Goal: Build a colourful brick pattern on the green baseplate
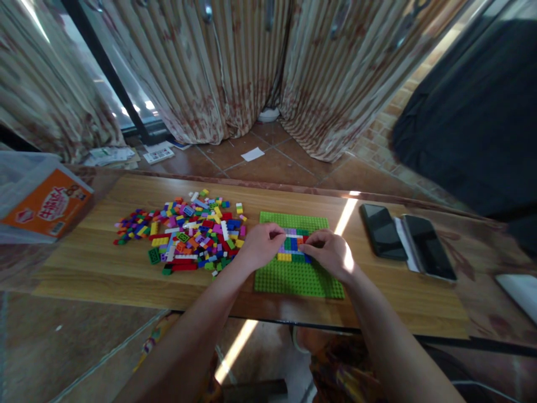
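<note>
A green studded baseplate (pixel 300 281) lies on the wooden table. On its middle stands a low block of toy bricks (pixel 290 244) in blue, green, yellow, lilac, white and red. My left hand (pixel 264 244) is at the left side of this block, thumb and fingers pinched near its upper left part. My right hand (pixel 331 253) reaches in from the right, with thumb and forefinger closed at the red and orange bricks. Whatever either hand pinches is too small or hidden to make out. The fingers cover part of the block's edges.
A big pile of loose toy bricks (pixel 197 238) spreads left of the baseplate. Two dark phones (pixel 382 232) (pixel 430 247) lie to the right, with white paper (pixel 405 243) between them. A clear plastic box (pixel 29 168) with an orange label stands at the far left. Curtains (pixel 201 73) hang behind.
</note>
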